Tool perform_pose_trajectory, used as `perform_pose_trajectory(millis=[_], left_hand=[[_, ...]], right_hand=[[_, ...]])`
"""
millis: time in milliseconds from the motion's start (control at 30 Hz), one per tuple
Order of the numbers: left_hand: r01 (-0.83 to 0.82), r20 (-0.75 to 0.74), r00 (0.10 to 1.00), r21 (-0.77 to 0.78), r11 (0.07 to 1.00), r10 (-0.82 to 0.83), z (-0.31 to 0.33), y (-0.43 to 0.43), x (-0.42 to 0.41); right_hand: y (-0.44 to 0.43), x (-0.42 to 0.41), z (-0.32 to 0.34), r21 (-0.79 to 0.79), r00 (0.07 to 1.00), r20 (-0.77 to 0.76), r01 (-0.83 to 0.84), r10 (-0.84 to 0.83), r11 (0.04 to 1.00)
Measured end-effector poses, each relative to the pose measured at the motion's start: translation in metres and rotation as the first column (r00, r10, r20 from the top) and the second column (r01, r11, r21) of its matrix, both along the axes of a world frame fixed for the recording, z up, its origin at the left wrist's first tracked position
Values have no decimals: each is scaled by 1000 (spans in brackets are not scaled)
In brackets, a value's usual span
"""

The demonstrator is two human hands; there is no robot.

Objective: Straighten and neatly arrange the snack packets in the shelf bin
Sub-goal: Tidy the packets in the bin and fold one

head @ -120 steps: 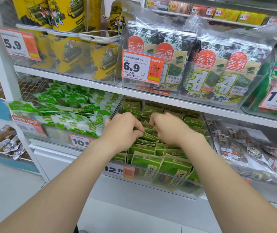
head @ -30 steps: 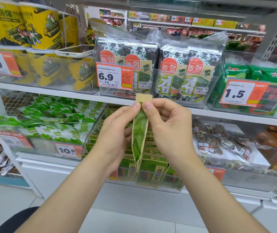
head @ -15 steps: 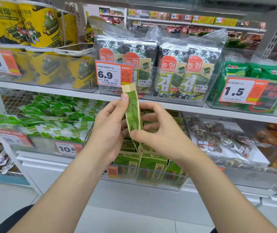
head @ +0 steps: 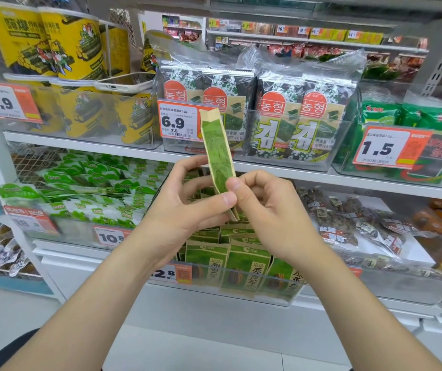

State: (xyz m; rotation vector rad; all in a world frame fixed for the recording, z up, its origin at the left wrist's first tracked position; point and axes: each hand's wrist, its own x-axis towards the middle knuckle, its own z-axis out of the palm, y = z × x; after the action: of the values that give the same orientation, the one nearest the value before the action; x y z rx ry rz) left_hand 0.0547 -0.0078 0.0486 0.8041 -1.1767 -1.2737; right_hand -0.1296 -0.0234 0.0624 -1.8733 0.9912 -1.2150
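Note:
A green and tan snack packet (head: 216,149) is held edge-on above the clear shelf bin (head: 281,299), its top leaning left in front of the 6.9 price tag. My left hand (head: 187,207) pinches its lower part between thumb and fingers. My right hand (head: 265,210) pinches the same lower end from the right side. Below the hands, several matching green packets (head: 244,263) stand in rows inside the bin, front ones upright with their faces showing.
A bin of light green packets (head: 94,188) sits to the left, and a bin of brown snack bags (head: 348,226) to the right. The shelf above (head: 321,178) carries seaweed packs (head: 295,116) and yellow cans (head: 61,49). White floor lies below.
Both hands lifted one packet out of the bin. Within the last second it rose and tilted left, and both hands' pinches slid down from its top to its lower end.

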Motion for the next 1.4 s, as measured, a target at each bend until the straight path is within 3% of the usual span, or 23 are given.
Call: perform_pose_trajectory(millis=[167, 433, 667, 767, 900, 1000, 1167, 1267, 1400], left_hand=[[-80, 72, 994, -18, 997, 81, -2, 0, 5], [-89, 80, 993, -5, 996, 89, 0, 1, 7], [-40, 62, 997, 76, 996, 36, 2, 2, 10], [-114, 40, 993, 151, 982, 109, -1, -2, 11], [-179, 112, 980, 137, 974, 164, -4, -4, 13], [-252, 194, 953, 85, 964, 233, -5, -5, 13], [-263, 181, 953, 89, 961, 244, -4, -4, 10], [-269, 174, 951, 64, 961, 255, -2, -2, 6], [-242, 88, 968, 84, 967, 235, 0, -3, 3]], right_hand=[[-1, -2, -1, -111, 976, -187, 94, -113, 989], [-6, -3, -7, -288, 971, -191, 81, -140, 954], [-9, -11, -3, -83, 990, -103, -100, 91, 992], [-7, -16, 2, 133, 977, -64, -193, 202, 972], [1, -13, 4, 395, 977, -54, -170, 208, 903], [1, -3, -3, 414, 992, -70, -63, 101, 908], [-6, -9, -5, 480, 997, -59, -20, 55, 877], [-7, -9, -2, 408, 994, 108, -23, -24, 913], [-8, 0, -6, 407, 922, 373, -58, -108, 911]])
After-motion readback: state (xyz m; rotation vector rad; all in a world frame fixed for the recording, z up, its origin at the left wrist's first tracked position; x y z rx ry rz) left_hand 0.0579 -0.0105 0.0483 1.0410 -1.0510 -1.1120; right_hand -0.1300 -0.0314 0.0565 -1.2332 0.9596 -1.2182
